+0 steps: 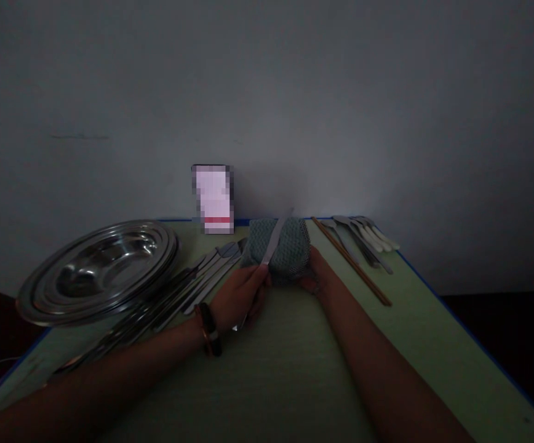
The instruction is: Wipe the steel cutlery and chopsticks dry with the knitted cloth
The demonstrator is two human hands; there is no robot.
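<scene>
My left hand (243,292), with a dark band on its wrist, is closed around the handle of a table knife (275,241). The blade slants up and away, lying across a grey-green textured cloth (294,249). Behind and under that cloth is my right hand (317,275), gripping its right side; most of its fingers are hidden. Both hands are just above the middle of the table.
Stacked steel plates (96,271) stand at the left of the green table (267,381). Knives and other metal cutlery (170,295) lie between them and my left hand. Chopsticks (354,264) and white-handled spoons (373,234) lie right. A lit phone (215,200) leans on the wall.
</scene>
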